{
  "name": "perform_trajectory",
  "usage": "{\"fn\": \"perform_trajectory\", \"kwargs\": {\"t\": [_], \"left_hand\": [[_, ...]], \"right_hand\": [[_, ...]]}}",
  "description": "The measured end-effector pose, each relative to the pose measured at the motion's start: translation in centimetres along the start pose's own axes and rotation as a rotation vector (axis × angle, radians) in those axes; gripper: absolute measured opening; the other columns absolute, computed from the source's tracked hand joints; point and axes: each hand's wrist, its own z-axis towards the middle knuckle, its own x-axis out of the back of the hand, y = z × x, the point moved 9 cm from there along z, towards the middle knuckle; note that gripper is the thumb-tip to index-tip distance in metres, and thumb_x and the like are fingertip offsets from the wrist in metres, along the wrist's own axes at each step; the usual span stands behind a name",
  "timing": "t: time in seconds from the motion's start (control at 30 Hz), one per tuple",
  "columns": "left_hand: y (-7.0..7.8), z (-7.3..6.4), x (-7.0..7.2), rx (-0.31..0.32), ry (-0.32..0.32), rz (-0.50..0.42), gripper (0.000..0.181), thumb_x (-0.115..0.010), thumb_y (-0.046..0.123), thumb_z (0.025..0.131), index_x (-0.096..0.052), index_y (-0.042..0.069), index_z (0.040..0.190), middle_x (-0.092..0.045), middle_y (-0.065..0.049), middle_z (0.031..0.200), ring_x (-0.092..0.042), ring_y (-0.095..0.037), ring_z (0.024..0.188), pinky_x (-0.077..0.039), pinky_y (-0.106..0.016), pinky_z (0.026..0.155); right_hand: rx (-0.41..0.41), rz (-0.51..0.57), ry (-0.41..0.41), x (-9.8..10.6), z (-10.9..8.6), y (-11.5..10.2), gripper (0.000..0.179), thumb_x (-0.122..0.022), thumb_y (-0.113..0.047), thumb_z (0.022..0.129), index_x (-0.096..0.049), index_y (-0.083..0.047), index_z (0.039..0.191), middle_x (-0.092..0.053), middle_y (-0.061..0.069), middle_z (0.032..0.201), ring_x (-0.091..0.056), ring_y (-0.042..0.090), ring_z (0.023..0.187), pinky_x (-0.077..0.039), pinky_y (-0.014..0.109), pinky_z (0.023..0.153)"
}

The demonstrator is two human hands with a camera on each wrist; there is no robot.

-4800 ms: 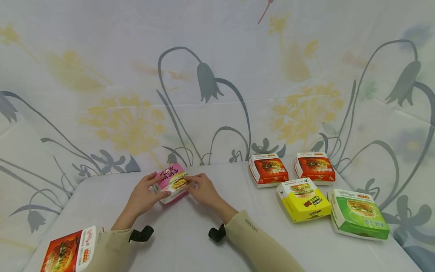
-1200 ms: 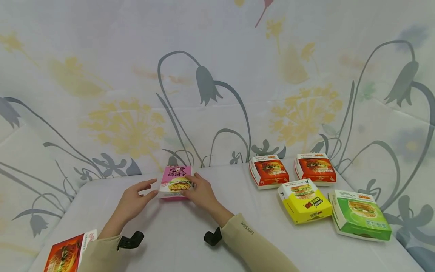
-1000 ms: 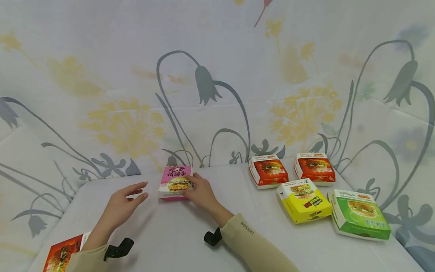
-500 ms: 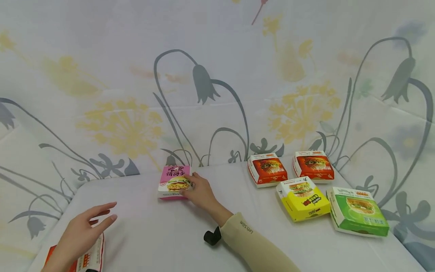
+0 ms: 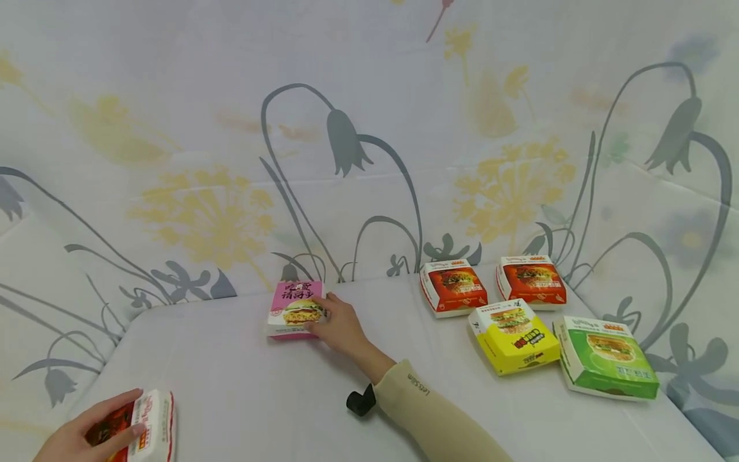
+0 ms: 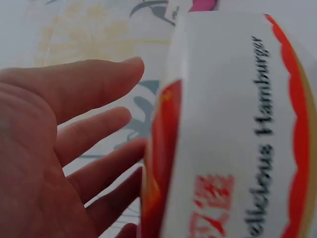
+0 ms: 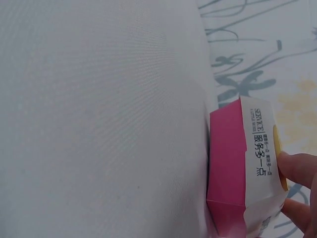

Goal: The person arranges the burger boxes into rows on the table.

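In the head view, a pink-and-white burger box (image 5: 297, 308) stands on the white-covered table near its far edge. My right hand (image 5: 340, 327) holds its right side, thumb at the front corner and fingers farther back. The right wrist view shows the thumb and fingertips at the lid of this pink burger box (image 7: 260, 163). At the lower left, my left hand (image 5: 86, 433) is over a red-and-white burger box (image 5: 151, 427), fingers extended. In the left wrist view the fingers (image 6: 99, 89) are loosely spread beside the red-and-white burger box (image 6: 223, 99); firm contact is unclear.
On the right, two red burger boxes (image 5: 453, 287) (image 5: 531, 282) stand at the back. In front of them are a yellow one (image 5: 515, 337) and a green one (image 5: 606, 359). A floral cloth (image 5: 369, 160) hangs behind the table. A black wrist camera (image 5: 362, 401) sits at the right cuff.
My left hand has left the pink burger box and moved down-left to the red-and-white one. The pink box was turned straighter earlier; my right hand has stayed on it.
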Motion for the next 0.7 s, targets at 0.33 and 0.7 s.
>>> {"fn": "perform_trajectory", "kwargs": {"t": [0.33, 0.7], "left_hand": [[-1.4, 0.0, -0.4, -0.186, 0.152, -0.040, 0.082, -0.073, 0.043, 0.089, -0.042, -0.007, 0.147, -0.027, -0.038, 0.151, -0.019, -0.059, 0.138, -0.033, -0.039, 0.112], [1.2, -0.4, -0.8, -0.184, 0.074, 0.081, 0.084, -0.074, 0.047, 0.088, -0.044, -0.008, 0.144, -0.029, -0.040, 0.148, -0.028, -0.061, 0.132, -0.037, -0.071, 0.091]], "right_hand": [[0.002, -0.004, 0.005, 0.1, -0.2, -0.3, 0.057, -0.076, -0.024, 0.085, -0.061, -0.011, 0.138, -0.044, 0.023, 0.149, -0.040, 0.044, 0.137, -0.031, 0.057, 0.111], [-0.013, 0.005, 0.010, 0.1, -0.2, -0.2, 0.056, -0.074, -0.024, 0.086, -0.060, -0.012, 0.139, -0.043, 0.021, 0.151, -0.039, 0.043, 0.138, -0.030, 0.057, 0.111]]}}
